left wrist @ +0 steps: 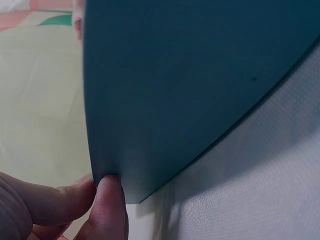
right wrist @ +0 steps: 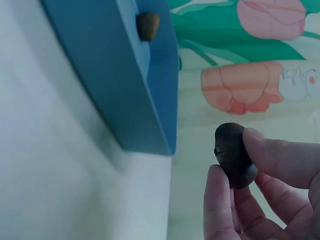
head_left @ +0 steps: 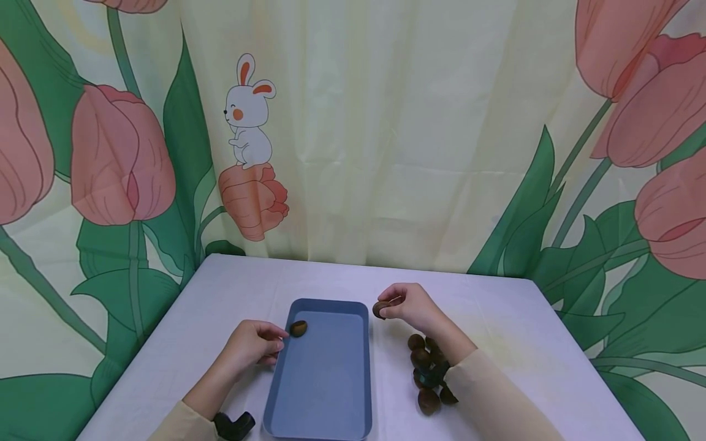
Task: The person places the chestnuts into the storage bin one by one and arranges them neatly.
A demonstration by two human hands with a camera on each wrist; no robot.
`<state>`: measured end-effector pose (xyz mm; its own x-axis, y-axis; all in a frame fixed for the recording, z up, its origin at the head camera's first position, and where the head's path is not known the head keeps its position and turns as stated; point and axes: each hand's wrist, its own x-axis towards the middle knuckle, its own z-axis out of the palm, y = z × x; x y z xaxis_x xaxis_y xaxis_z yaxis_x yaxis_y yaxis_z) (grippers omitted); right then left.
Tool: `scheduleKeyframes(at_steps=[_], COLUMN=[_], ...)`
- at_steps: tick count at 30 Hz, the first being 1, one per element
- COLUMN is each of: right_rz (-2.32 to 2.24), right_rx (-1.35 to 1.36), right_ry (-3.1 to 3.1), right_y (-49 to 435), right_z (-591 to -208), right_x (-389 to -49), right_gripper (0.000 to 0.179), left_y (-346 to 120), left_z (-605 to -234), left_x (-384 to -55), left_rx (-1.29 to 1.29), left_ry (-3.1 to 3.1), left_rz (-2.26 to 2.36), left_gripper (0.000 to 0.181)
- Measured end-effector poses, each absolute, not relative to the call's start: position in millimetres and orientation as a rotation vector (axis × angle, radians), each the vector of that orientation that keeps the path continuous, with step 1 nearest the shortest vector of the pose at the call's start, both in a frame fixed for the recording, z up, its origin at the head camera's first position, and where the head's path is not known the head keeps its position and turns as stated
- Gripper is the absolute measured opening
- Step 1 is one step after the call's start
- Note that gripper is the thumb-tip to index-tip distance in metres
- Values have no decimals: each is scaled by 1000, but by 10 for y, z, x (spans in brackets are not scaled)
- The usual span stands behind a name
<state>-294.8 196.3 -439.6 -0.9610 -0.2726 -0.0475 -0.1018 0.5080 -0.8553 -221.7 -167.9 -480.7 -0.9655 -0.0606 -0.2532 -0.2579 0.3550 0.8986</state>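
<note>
In the head view, a blue-grey rectangular tray (head_left: 331, 380) lies on the table, with one brown chestnut (head_left: 298, 329) in its far left corner. My left hand (head_left: 250, 348) is at the tray's left side, and the left wrist view has its thumb and a finger (left wrist: 107, 200) pinching the tray's edge. Just right of the tray's far right corner, my right hand (head_left: 412, 311) holds another chestnut (right wrist: 234, 156) between thumb and fingertips, raised off the table. Below the right forearm sits a pile of several chestnuts (head_left: 428, 401), partly covered by the sleeve.
A white cloth covers the table (head_left: 485, 318). Behind its far edge hangs a curtain (head_left: 386, 153) printed with tulips and a rabbit. A black device (head_left: 234, 425) is at the left wrist, by the sleeve.
</note>
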Motion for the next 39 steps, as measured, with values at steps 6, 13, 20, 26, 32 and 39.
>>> scheduleKeyframes(at_steps=[6,13,20,26,32,39], right_rz=[-1478,-1505,-1558,-1600,-1579,-1480], right_rx=[-382,-417,-451,-497,-543,-570], right_ry=[2524,2494,2456,2396,2395,2450], right_y=[1779,1524,1257,1028,864,702], right_z=[-4344,-4334,-4366,-4394,-4436,-4510], right_x=[-2919,-2900,-2874,-2869,-2881,-2894], right_gripper=[20,19,20,22,23,18], left_y=[-1671,-1676,-1676,-1672,-1668,-1658], left_z=[-4801,-4799,-4804,-4799,-4788,-4781], left_x=[-2219,-2209,-2208,-2217,-2218,-2225], left_rx=[-298,-304,-310,-311,-313,-305], left_ry=[2445,2447,2447,2457,2454,2458], left_rz=[1655,1645,1634,1629,1628,1623], left_gripper=[17,17,17,18,18,18])
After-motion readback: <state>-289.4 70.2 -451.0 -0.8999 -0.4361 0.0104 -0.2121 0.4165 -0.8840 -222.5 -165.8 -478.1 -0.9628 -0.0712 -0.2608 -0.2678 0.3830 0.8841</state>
